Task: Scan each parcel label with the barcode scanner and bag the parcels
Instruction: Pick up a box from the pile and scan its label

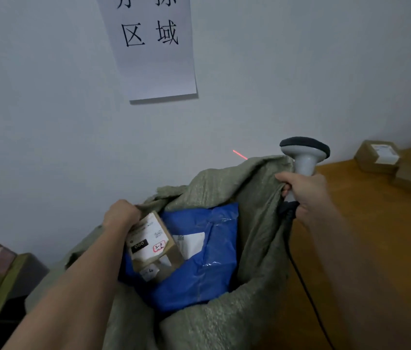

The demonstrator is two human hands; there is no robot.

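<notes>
Pale wall behind, and you're lowering a small cardboard parcel (152,242) into the woven sack (257,223), left hand (121,214) fingers curling round its top edge. Looks light and stiff, so edges are fine. Right hand (305,190) is gripping the scanner (304,157) plus the sack rim.

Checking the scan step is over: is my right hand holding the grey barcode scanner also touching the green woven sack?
Touching. The head view shows the right hand gripping the grey barcode scanner by its handle with the green woven sack rim pinched against it.

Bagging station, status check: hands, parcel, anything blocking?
Left hand grips cardboard parcel inside green sack. Right hand holds scanner and sack rim. Blue mailer already inside; nothing blocking.
</notes>
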